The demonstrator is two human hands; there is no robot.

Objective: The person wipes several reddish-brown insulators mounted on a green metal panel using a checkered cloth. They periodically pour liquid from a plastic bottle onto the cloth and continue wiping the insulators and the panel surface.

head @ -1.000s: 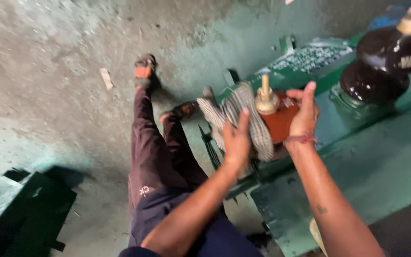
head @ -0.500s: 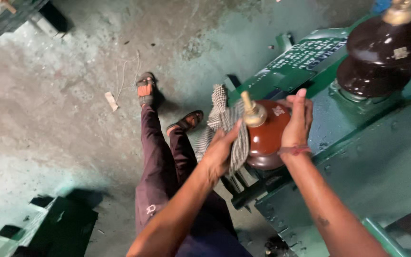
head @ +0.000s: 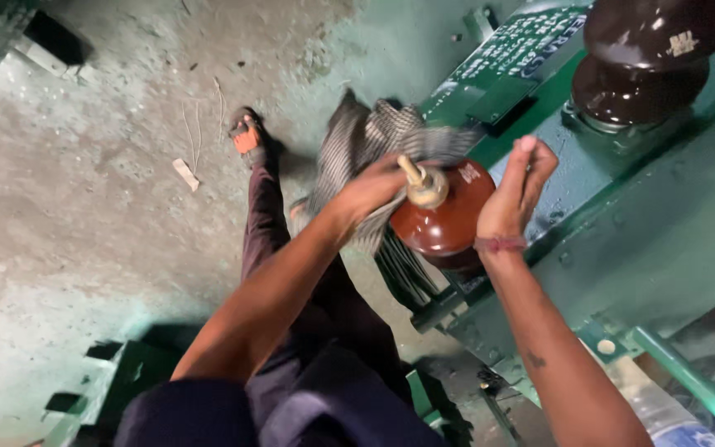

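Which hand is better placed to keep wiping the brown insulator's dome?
Left, probably. The left hand already grips the grey checked cloth against the glossy brown ceramic insulator beside its brass terminal. The right hand is empty, steadying the far side.

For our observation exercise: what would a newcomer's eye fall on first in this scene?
First, the glossy brown insulator at centre, with a brass stud on top, standing on a green metal casing. The left hand presses a checked cloth against it, and the right hand rests on its other side. A bigger, darker insulator stands at the top right.
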